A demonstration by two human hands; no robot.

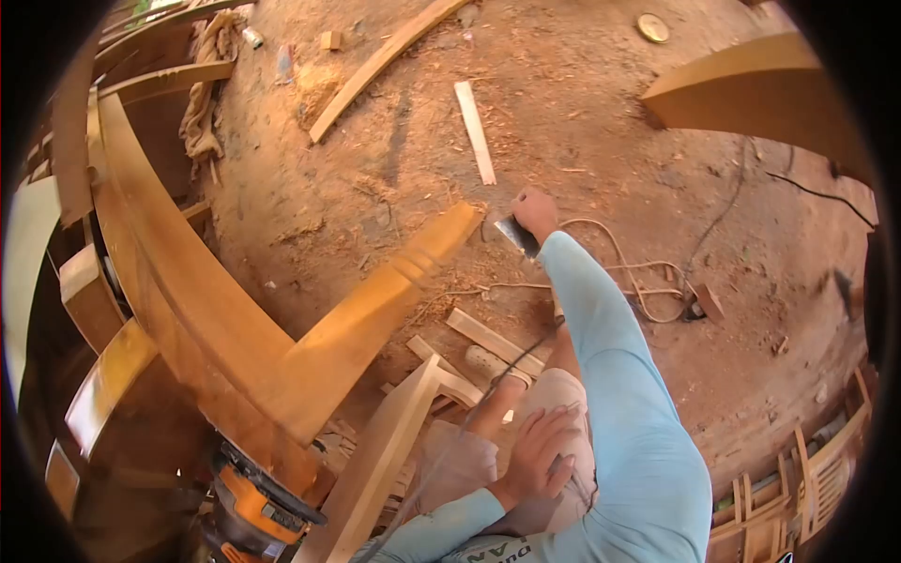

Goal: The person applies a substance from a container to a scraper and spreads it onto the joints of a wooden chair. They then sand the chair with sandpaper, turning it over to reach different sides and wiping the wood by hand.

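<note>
Clenching a dark flat sheet (518, 235) in the right hand (535, 211), left hand (542, 455) slack on thigh (561, 396); early days probably, orange power tool (251, 499) parked.

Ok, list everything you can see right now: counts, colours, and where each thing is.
beams: several, golden brown, curved, left side
board: one, golden brown, tapered, centre
power tool: one, orange and black, bottom left under the beams
plank: one, tan, on the dirt, top centre
strip: one, pale, on the dirt, upper centre
rag: one, beige, top left
lid: one, yellowish, round, top right
panel: one, brown, top right
cord: one, pale, looped on the dirt right of the arm
offcuts: a few, pale, lower centre
chair frames: several, tan, bottom right
right hand: one, stretched out, grips a dark piece
left hand: one, open, resting on the thigh
</note>
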